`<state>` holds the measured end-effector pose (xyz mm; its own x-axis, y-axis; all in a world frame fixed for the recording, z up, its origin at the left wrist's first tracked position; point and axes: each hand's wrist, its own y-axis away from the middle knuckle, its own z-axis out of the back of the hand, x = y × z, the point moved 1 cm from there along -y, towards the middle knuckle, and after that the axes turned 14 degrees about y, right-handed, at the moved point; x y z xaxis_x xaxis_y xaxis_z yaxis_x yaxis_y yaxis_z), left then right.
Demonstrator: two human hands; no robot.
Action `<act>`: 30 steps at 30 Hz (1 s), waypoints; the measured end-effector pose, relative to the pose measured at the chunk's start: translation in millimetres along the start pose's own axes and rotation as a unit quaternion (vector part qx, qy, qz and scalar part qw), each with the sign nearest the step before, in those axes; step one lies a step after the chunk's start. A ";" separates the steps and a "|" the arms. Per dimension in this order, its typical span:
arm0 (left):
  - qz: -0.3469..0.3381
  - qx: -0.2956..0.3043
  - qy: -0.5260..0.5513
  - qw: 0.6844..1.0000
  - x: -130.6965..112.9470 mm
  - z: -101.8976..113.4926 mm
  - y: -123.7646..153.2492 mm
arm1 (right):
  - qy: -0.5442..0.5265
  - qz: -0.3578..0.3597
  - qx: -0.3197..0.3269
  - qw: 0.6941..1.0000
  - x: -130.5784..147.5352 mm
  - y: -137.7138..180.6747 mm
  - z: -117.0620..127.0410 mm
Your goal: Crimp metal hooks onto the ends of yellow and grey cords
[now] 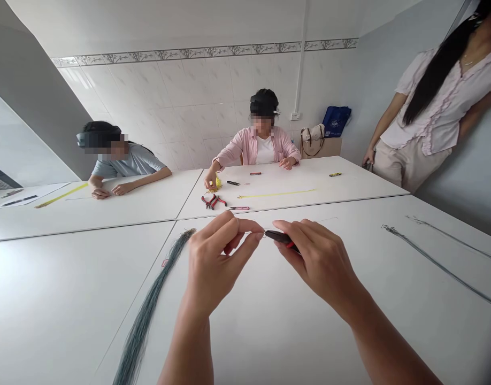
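Observation:
My left hand (219, 251) is closed in a pinch, thumb against forefinger, on a small metal loop (265, 235); whatever is attached to it is hidden or too thin to see. From the right, my right hand (315, 256) is wrapped round pliers (278, 237) with dark jaws and a bit of red, their tip meeting the loop. A thick bundle of grey-green cords (149, 305) lies left of my left forearm. On the right side of the table rests a thinner bundle of similar cords (426, 254) with small metal ends.
Across the white table (89, 289), two people sit working, one with yellow cords (218, 183). Red-handled pliers (213, 201), pink-handled snips (239, 208) and a yellow cord (277, 193) lie beyond my hands. Another person (442, 101) stands at the right.

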<state>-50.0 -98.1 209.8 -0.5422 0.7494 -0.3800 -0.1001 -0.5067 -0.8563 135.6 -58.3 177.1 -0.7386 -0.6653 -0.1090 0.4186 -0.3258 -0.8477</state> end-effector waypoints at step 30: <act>0.041 0.004 0.001 0.999 -1.3 1.8 2.7 | -0.054 -0.022 0.027 0.998 -3.0 7.5 -3.7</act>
<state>-51.0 -101.2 208.6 -0.5480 0.7054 -0.4495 -0.0615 -0.5699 -0.8194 139.0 -56.3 169.1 -0.6965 -0.7174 -0.0132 0.4176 -0.3903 -0.8205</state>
